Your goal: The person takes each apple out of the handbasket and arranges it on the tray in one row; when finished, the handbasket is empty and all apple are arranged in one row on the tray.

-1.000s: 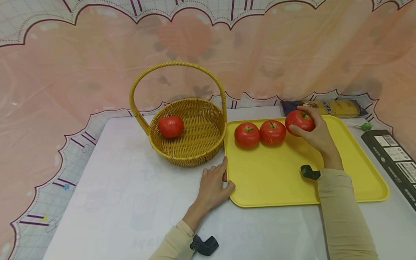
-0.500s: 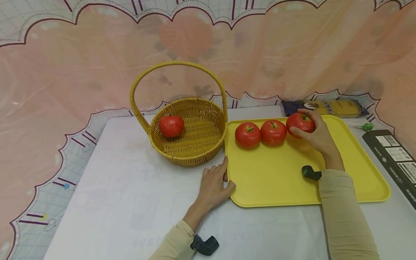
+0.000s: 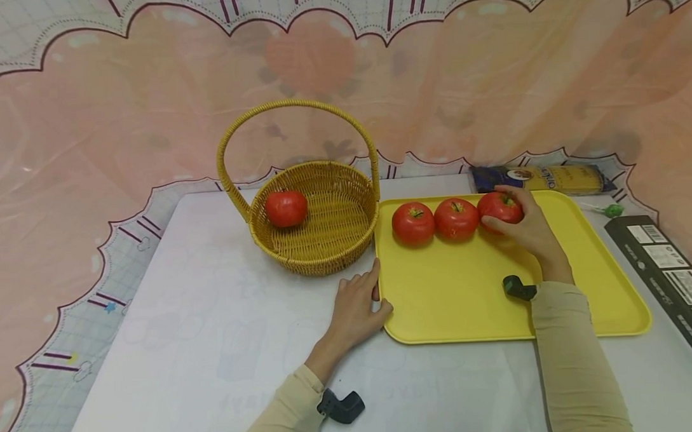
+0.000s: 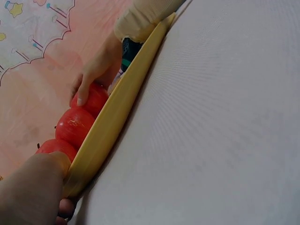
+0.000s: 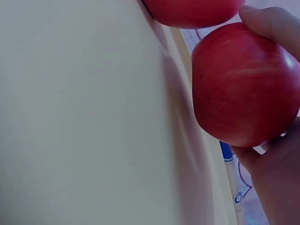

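My right hand (image 3: 532,232) grips a red apple (image 3: 499,207) at the back of the yellow tray (image 3: 457,295), thumb in front and fingers behind. In the right wrist view the gripped apple (image 5: 243,84) fills much of the right side; whether it touches the tray is hard to tell. Left of it in a row sit a middle apple (image 3: 456,220) and a left apple (image 3: 413,224). At the tray's left edge, my left hand (image 3: 355,308) holds the rim, the thumb lying over it and the index finger along the side.
A yellow wicker basket (image 3: 319,268) with a tall handle stands left of the tray, one apple (image 3: 286,208) inside. Behind the tray lies a yellow and blue packet (image 3: 562,179). A green-headed lollipop (image 3: 613,210) and a long black box (image 3: 659,275) lie to the right.
My right hand has lowered its apple slightly toward the tray, beside the middle apple. The left hand stays at the tray's edge.
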`<state>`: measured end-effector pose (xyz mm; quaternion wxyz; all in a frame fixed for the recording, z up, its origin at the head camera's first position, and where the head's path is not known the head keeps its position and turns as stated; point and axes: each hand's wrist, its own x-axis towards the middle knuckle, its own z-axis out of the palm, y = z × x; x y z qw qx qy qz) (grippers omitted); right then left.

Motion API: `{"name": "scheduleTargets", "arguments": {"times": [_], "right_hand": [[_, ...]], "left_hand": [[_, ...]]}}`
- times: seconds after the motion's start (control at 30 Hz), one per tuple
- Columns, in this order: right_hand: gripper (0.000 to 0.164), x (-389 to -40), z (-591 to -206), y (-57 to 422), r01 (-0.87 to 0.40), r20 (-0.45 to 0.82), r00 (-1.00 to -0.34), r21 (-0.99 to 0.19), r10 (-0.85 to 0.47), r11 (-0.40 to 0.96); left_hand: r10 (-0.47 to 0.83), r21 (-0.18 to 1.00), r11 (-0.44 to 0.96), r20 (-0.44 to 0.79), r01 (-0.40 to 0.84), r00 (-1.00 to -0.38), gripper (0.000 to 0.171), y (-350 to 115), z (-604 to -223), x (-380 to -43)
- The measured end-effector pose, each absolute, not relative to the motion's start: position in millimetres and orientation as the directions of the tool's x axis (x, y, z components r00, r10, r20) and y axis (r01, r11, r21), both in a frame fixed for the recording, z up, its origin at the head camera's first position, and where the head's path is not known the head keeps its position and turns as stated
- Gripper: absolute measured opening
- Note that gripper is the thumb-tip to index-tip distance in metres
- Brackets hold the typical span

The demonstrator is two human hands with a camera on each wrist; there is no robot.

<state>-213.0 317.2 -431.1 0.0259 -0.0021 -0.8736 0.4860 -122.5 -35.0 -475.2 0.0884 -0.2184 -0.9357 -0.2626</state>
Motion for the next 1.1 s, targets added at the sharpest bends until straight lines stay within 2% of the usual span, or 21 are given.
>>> {"name": "scheduleTargets", "arguments": {"times": [0.4, 0.73, 0.9, 1.1], "right_hand": [[0.083, -212.2, -432.7, 319.7, -0.036, 0.038, -0.999, -0.854, -0.007, 0.518], [0.086, -210.7, -430.9, 321.3, -0.005, -0.022, -0.999, -0.844, -0.043, 0.537], [0.079, -211.5, -428.0, 320.8, -0.022, 0.002, -0.999, -0.834, -0.038, 0.551], [0.063, -214.8, -424.9, 316.5, -0.104, 0.111, -0.994, -0.850, -0.018, 0.517]], "left_hand": [[0.359, 0.453, 0.773, 0.264, 0.444, -0.895, 0.072, -34.2, -472.9, -123.1], [0.353, 0.465, 0.770, 0.259, 0.437, -0.899, 0.072, -34.1, -473.3, -122.1], [0.355, 0.468, 0.767, 0.261, 0.439, -0.898, 0.072, -34.0, -472.3, -121.5], [0.356, 0.462, 0.767, 0.271, 0.445, -0.894, 0.071, -34.3, -472.5, -121.9]]}}
